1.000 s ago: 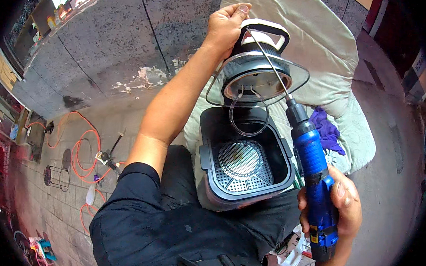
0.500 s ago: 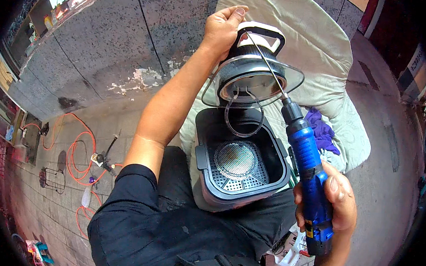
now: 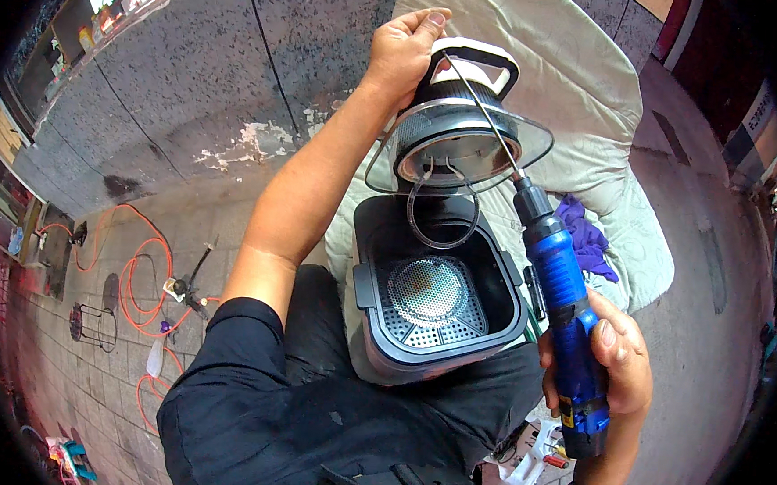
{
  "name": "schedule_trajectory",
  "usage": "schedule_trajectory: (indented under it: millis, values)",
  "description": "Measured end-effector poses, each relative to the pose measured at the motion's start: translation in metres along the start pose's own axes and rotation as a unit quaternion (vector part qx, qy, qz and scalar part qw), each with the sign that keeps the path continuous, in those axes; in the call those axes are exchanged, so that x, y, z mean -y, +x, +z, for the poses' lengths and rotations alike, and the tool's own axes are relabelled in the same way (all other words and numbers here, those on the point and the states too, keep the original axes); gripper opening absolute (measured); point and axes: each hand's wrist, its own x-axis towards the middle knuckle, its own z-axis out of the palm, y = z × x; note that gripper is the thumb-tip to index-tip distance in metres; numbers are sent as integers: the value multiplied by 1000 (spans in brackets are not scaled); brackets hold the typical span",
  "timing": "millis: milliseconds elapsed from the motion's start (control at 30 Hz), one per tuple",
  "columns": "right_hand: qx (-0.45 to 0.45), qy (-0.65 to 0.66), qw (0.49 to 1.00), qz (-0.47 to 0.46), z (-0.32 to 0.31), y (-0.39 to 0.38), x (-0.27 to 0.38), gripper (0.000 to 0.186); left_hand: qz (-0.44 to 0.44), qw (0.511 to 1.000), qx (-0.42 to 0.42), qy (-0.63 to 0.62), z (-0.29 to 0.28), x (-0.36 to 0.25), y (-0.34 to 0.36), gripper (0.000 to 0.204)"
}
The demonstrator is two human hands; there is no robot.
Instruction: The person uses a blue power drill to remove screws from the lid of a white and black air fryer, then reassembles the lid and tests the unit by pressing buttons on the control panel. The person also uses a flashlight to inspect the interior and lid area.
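My left hand [image 3: 403, 48], fingers closed, grips the upper side of an appliance head [image 3: 451, 145], with a white-and-black handle [image 3: 472, 64], a square glass rim and a hanging metal heating ring [image 3: 441, 236]. My right hand [image 3: 619, 360] is closed around a blue electric screwdriver [image 3: 558, 269], whose long thin bit [image 3: 483, 107] slants up to the handle near my left fingertips; its tip's exact seat is too small to tell. Below the head, a black square basket [image 3: 360, 324] with a perforated metal tray [image 3: 430, 293] rests between my legs and the pad.
A pale padded mat [image 3: 589, 95] leans against the grey wall [image 3: 187, 65], with a crumpled purple cloth [image 3: 582, 235] on it. Orange hoses [image 3: 139, 313], a wire rack [image 3: 94, 324] and small tools lie on the paving at left; white packaging [image 3: 531, 452] lies at lower right.
Both hands, the appliance head and the screwdriver have shifted slightly left in the picture, as has most of the surrounding scene. The grips look the same.
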Motion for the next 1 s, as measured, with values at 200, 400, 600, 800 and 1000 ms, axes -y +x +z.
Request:
schedule_trajectory:
  millis: [200, 400, 600, 800, 1000]
  values:
    - [-12, 5, 1000, -3, 5, -1, 0, 92, -2, 1000, 2, -14, 1, -1, 0, 26]
    - [-22, -24, 999, 3, 13, -1, 4, 92, 4, 1000, -4, -4, 1, -1, -1, 26]
    - [-63, -103, 993, 3, 33, -12, 15, 88, 34, 999, -10, 15, 7, 0, -3, 27]
    - [-57, -100, 993, 21, 40, -16, 25, 83, 49, 998, -15, 31, 7, -1, -4, 26]
    - [-69, -96, 993, 21, 44, -18, 22, 80, 44, 998, -22, 35, 4, 1, -3, 26]
